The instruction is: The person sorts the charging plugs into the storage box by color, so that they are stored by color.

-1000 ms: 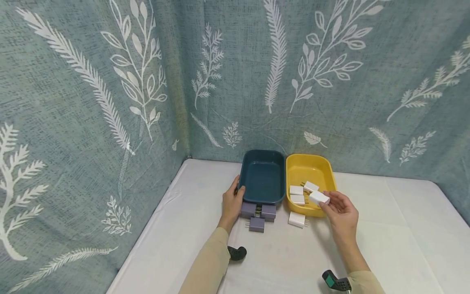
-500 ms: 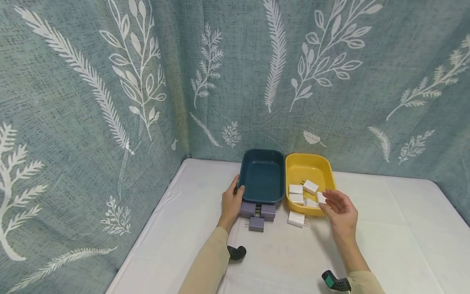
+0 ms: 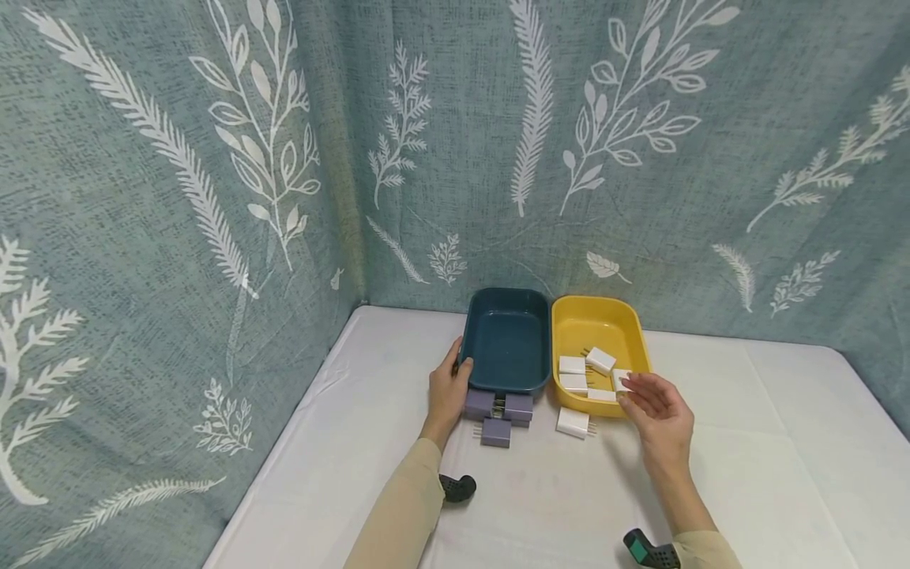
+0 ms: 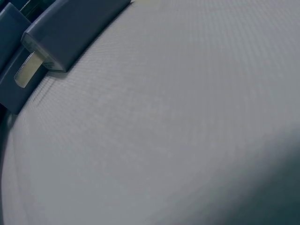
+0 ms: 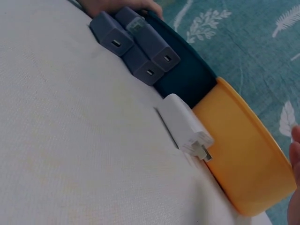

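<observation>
My left hand (image 3: 448,393) holds the left side of a dark teal tray (image 3: 508,389), its thumb at the rim near the front corner. My right hand (image 3: 663,411) is at the front right corner of a yellow tray (image 3: 600,310), fingers loosely bent and holding nothing. Several white plug chargers (image 3: 600,361) lie in the yellow tray; one white charger (image 3: 622,380) is partly hidden by the right fingertips, so contact is unclear. Another white charger (image 3: 573,423) lies on the cloth before the tray. Several purple-grey chargers (image 3: 496,433) sit in front of the teal tray, some stacked.
The two trays stand side by side at the back of a white-covered table (image 3: 746,442). A green leaf-patterned curtain (image 3: 455,158) hangs behind and to the left. A black wrist device (image 3: 458,488) shows by the left sleeve, and another (image 3: 650,549) by the right.
The white charger pinched in my right hand a second ago has been let go and now lies in the yellow tray's front. My left hand has stayed on the teal tray.
</observation>
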Available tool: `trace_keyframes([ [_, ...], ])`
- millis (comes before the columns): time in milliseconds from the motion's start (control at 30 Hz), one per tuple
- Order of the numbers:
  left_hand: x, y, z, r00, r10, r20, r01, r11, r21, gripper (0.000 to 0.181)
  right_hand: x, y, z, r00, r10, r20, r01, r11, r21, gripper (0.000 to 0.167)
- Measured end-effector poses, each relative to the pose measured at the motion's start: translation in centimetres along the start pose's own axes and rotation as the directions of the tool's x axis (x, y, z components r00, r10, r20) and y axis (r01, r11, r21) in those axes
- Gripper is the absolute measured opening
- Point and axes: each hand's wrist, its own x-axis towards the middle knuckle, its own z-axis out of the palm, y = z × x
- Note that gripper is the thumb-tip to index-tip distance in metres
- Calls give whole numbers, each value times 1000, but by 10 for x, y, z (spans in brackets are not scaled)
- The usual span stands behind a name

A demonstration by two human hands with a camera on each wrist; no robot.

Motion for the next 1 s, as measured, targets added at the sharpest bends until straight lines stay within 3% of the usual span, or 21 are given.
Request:
trace_keyframes([
  [400,0,-1,1,1000,-16,-1,16,1000,3,51,-3,1,-1,999,-19,27,17,996,86,44],
  [1000,1,0,1,1000,-18,0,18,1000,-7,51,-11,4,-3,991,-36,130,32,999,35,36],
])
